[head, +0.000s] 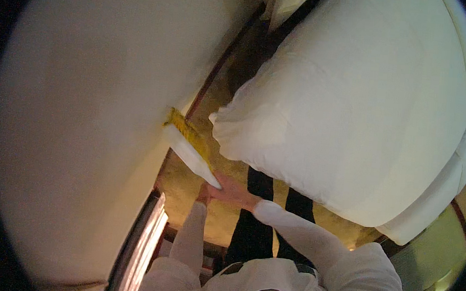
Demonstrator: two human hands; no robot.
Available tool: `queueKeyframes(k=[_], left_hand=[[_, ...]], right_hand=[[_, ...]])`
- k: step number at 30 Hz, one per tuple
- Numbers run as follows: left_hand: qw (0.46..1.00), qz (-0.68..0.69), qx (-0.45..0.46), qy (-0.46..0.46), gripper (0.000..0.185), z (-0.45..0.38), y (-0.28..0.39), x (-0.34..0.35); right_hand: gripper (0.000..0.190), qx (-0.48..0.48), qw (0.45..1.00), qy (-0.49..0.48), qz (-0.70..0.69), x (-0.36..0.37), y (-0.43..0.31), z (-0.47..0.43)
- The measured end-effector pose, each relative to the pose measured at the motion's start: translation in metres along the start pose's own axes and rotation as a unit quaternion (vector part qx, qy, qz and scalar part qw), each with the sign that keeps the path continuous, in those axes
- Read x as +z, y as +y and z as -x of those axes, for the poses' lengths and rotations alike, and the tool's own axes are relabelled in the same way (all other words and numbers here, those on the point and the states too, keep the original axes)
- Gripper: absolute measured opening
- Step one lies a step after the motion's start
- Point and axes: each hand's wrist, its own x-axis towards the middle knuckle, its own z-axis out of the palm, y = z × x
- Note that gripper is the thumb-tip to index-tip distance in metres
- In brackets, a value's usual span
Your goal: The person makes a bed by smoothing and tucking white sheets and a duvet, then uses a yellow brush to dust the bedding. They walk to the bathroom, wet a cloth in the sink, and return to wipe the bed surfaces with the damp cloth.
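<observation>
A white hand brush with yellow bristles (187, 151) is held out low between the wall and the bed, slightly blurred. Its narrow white end lies against my right hand (233, 192), whose fingers are closed around that end. My left hand (203, 194) meets it at the same spot, mostly hidden, so its grip is unclear. The bristles face the bed side, and the far tip of the brush is close to the pale wall (96, 114).
A bed with white bedding (350, 109) fills the right side, its ruffled corner near the brush. Tan carpet (218, 222) runs along the narrow gap, edged by a dark baseboard (214, 76). A bright, dark-framed panel (143, 245) stands at lower left.
</observation>
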Motion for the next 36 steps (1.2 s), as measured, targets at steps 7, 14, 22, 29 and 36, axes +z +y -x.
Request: queueKeyframes(k=[7,14,22,29,36], left_hand=[[0.983,0.146,-0.025,-0.107,0.056,-0.059,0.058,0.097],[0.708,-0.648,0.205,0.193,0.052,-0.2,0.009,0.021],[0.528,-0.808,0.057,0.255,0.047,-0.208,0.032,0.013],[0.482,-0.821,0.152,0.265,0.037,-0.188,0.038,0.001],[0.419,-0.823,0.196,0.329,0.03,-0.138,0.002,-0.014]], right_hand=[[0.033,-0.045,0.809,0.351,0.469,-0.258,-0.067,0.198],[0.039,0.029,0.538,0.657,0.528,-0.551,-0.174,0.226],[0.021,-0.018,0.783,0.128,0.608,-0.318,0.003,0.181],[0.016,0.146,0.745,0.026,0.65,-0.34,0.086,0.258],[0.023,0.029,0.649,0.698,0.3,-0.59,-0.094,0.309]])
